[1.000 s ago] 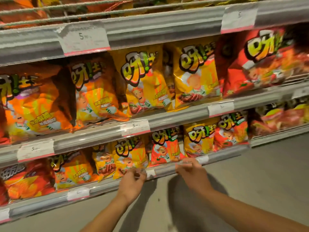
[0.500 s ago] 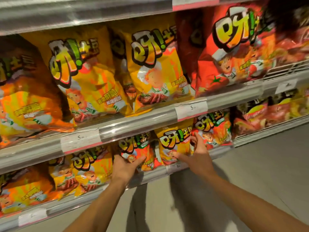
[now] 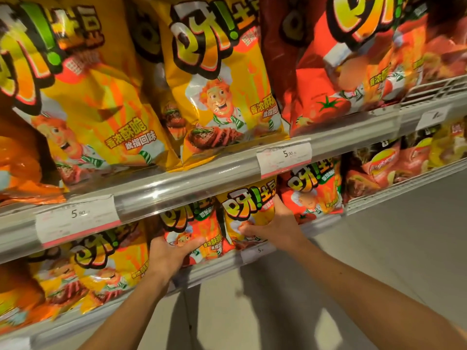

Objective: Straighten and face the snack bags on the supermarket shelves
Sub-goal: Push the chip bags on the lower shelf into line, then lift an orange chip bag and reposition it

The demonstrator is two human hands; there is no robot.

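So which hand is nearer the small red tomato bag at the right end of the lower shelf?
Right. The right hand grips the yellow bag next to the red tomato bag; the left hand is further left, on an orange bag.

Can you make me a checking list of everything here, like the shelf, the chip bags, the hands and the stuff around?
Surface: lower shelf rail, grey, carrying price tags.
Job's things: small orange bag and small yellow bag side by side on the lower shelf.
Clutter: nothing seen.
Grips: left hand holds the small orange bag; right hand holds the small yellow bag.
Cables: nothing seen.
Surroundings: big yellow bags above, tomato bag to the right, grey floor.
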